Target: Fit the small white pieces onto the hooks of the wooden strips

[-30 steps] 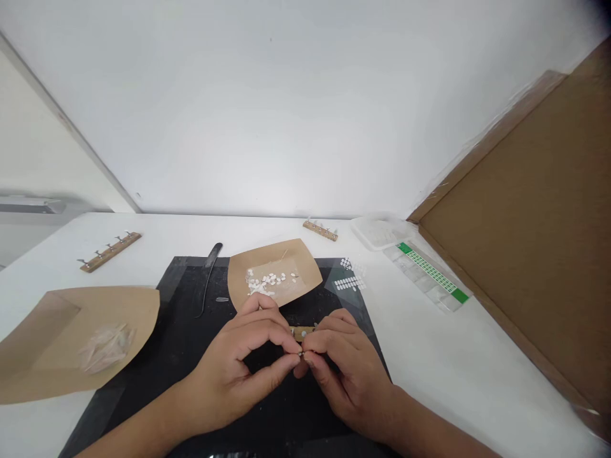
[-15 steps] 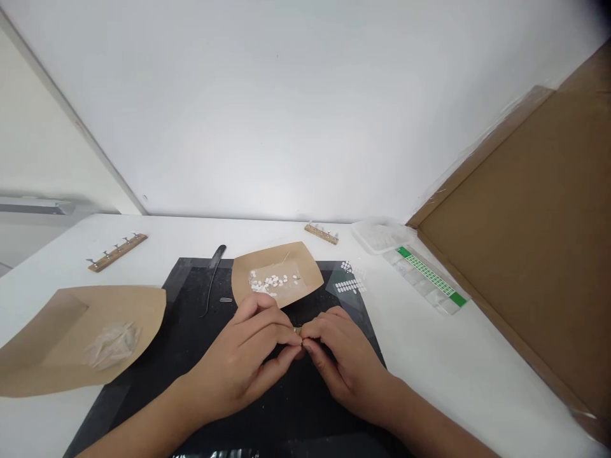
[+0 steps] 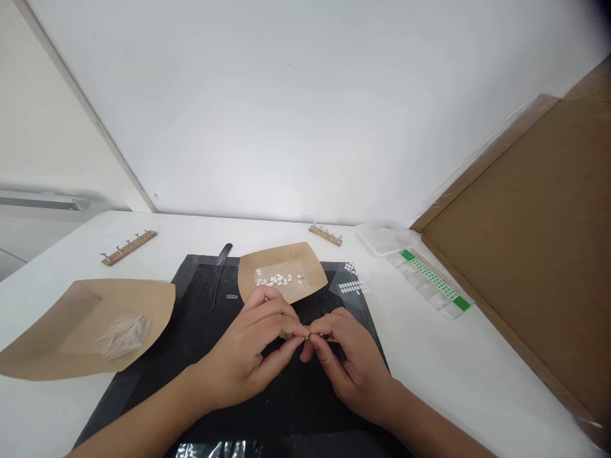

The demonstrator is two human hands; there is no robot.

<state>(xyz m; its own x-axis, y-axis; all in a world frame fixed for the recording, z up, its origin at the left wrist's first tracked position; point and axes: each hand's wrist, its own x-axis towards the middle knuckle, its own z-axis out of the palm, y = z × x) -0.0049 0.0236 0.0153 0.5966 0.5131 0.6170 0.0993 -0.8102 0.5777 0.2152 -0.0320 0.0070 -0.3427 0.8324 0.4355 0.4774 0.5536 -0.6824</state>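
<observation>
My left hand and my right hand meet fingertip to fingertip above the black mat, both closed in a pinch. A narrow tan wooden strip shows in part behind the right fingers; most of it is covered. Whatever tiny piece lies between the left thumb and forefinger is hidden. Just beyond the hands sits a brown paper tray with several small white ovals in it. A small clear piece lies on the mat beside a dark curved nail file.
At left stands another paper tray holding clear nail tips. Wooden strips with metal pegs lie far left and back. Right are white oval stickers, a clear box, a green-edged packet and a cardboard panel.
The view has shifted slightly, so most things sit a little further right. My fingertips have altered their pinch, and more of the tan strip shows behind the right fingers.
</observation>
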